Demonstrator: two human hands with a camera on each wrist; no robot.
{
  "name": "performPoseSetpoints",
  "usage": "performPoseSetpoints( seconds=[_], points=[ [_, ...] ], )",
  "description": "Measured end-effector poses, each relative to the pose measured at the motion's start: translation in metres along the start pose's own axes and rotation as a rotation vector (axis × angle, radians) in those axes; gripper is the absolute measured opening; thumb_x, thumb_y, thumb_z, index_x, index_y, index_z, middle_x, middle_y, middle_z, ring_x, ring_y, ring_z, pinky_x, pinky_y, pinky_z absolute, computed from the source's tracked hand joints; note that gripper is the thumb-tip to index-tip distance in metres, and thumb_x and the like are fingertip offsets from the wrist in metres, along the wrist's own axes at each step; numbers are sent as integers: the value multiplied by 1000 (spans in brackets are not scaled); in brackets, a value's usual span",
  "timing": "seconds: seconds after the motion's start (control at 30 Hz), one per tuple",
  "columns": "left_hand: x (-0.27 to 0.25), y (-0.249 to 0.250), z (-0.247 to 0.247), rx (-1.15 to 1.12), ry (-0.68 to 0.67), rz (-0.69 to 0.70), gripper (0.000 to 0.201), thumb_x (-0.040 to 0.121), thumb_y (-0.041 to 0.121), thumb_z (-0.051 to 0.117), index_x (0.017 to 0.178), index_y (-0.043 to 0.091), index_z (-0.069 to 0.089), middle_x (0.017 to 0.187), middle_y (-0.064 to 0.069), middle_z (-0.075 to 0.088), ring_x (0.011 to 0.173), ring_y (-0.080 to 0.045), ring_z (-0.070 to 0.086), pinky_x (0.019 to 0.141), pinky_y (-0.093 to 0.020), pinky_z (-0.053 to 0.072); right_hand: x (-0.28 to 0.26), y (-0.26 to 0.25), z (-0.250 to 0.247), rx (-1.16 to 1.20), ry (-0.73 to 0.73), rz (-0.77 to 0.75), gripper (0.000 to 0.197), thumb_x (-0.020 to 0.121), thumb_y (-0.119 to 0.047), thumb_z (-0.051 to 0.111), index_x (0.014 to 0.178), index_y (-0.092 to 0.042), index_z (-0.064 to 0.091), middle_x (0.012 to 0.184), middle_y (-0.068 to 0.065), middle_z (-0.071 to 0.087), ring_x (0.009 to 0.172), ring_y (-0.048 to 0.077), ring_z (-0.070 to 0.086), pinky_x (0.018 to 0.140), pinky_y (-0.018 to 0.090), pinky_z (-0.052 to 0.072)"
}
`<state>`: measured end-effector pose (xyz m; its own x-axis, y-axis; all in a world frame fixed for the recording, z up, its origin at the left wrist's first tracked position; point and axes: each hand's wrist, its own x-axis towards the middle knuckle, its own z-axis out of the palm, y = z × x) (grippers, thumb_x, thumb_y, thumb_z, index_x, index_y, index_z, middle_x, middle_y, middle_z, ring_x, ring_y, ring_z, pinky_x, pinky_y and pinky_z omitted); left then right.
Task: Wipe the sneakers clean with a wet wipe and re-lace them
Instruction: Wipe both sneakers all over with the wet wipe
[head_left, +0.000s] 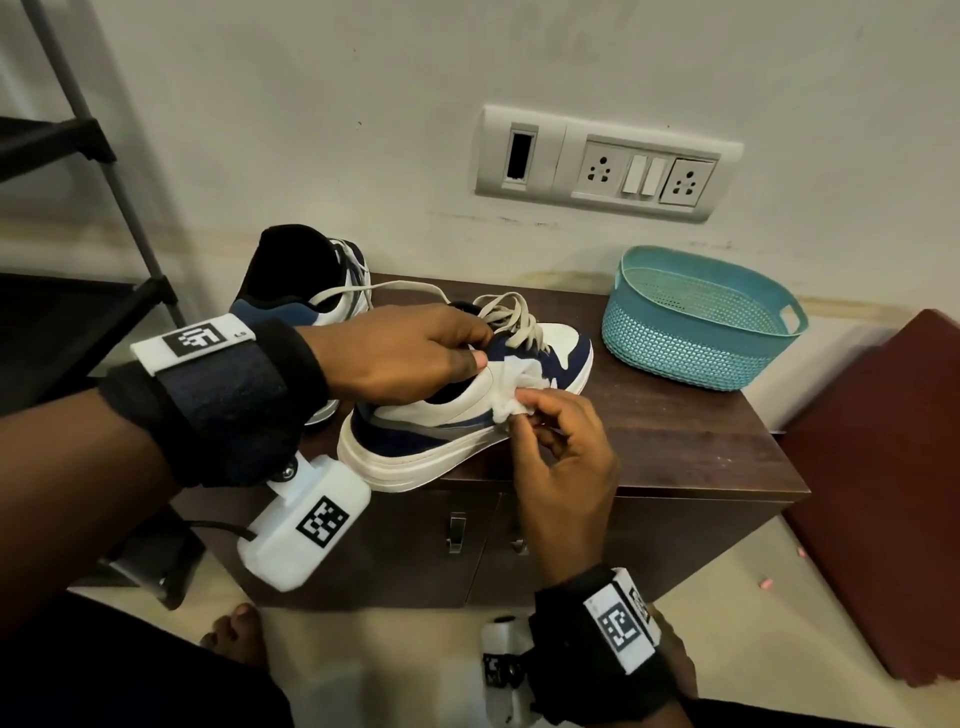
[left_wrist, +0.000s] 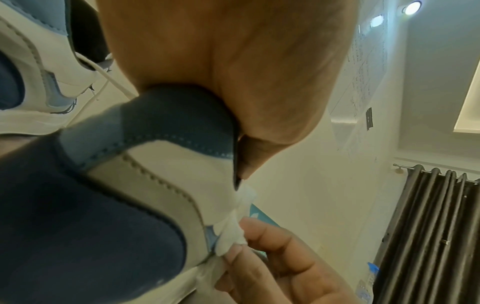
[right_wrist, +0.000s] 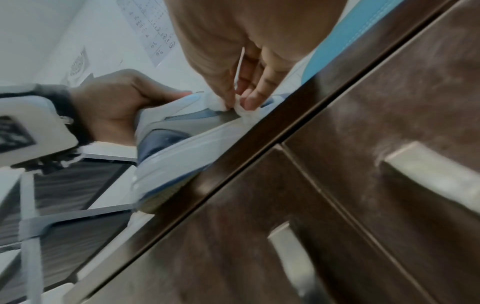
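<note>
Dark cabinet (head_left: 675, 441) top braces the sneaker (head_left: 447, 415) while my left hand (head_left: 395, 353) grips its collar, seemingly steadying it, right hand (head_left: 561, 457) pinching the wipe (head_left: 511, 387) at three o'clock.

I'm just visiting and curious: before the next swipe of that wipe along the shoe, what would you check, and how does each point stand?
1. Left hand grips the near sneaker at its collar: ok.
2. Right hand pinches the wet wipe: ok.
3. Wipe touches the sneaker's side: ok.
4. Sneaker fully on the cabinet top: not ok, its heel overhangs the front edge.
5. Wipe still moist: cannot tell.
6. Laces threaded and tied: not ok, they lie loose.
</note>
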<state>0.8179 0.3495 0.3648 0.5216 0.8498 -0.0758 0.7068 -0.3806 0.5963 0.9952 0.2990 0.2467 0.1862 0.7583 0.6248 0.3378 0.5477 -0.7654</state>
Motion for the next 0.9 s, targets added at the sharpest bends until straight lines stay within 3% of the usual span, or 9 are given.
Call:
performPoseSetpoints(
  seconds=[0.13,0.2,0.3,0.47,0.6,0.7,0.77,0.83,0.9],
  points=[
    [1,-3,-1,-18,-3,11,18,104,25,48,89,19,58,70,6,54,60,-8,46,66,-33,39,-16,-17,13,-34,-106,-183,20,89,10,68,103,-4,73,104,3,68,102,10,65,89,24,52],
    [1,-2,0,-10,-7,14,20,102,30,47,91,16,57,74,-2,56,64,-14,48,67,-37,42,-4,-7,9,-55,-31,-140,22,88,11,68,102,-6,73,103,1,68,99,8,65,86,24,53],
    [1,0,0,22,2,0,24,102,33,46,96,14,60,83,-9,61,71,-16,52,77,-43,45,16,0,4,-60,104,22,22,90,5,68,102,-13,74,103,-1,69,96,7,67,83,34,58],
    [0,0,0,-41,-11,9,21,104,32,47,95,21,63,72,11,59,62,-6,50,65,-30,41,13,-20,8,-50,-63,-154,17,92,5,67,106,-3,74,105,4,70,103,13,67,88,31,56],
    [1,3,0,-47,6,-42,29,107,26,45,87,6,55,63,9,45,53,-6,39,59,-26,34,26,-3,1,-104,49,-14,19,90,1,68,104,-10,76,103,-2,70,96,8,68,82,38,58],
    [-1,6,-1,-58,28,-60,36,107,39,41,85,15,57,58,15,49,49,-1,46,54,-16,35,10,-20,14,-53,-4,-77,20,90,5,67,103,-7,75,104,1,70,96,12,68,82,33,58],
    [-5,10,-1,-41,51,-90,36,104,52,37,91,27,60,68,22,55,61,7,55,61,-14,38,0,-23,13,-11,-80,-142,19,89,8,69,103,-4,75,104,3,70,99,13,68,84,31,57],
    [-5,10,-2,-30,47,-78,51,99,66,34,84,23,56,73,14,54,68,-4,55,69,-25,43,5,-8,3,-40,-67,-121,20,88,8,69,102,-5,76,103,2,71,99,11,68,84,33,58],
    [-4,8,0,2,38,-58,62,98,69,31,81,14,53,70,11,53,67,-10,52,72,-33,44,12,4,-2,-67,28,-12,21,88,6,69,101,-9,76,103,0,70,97,9,69,83,38,59]
  ],
)
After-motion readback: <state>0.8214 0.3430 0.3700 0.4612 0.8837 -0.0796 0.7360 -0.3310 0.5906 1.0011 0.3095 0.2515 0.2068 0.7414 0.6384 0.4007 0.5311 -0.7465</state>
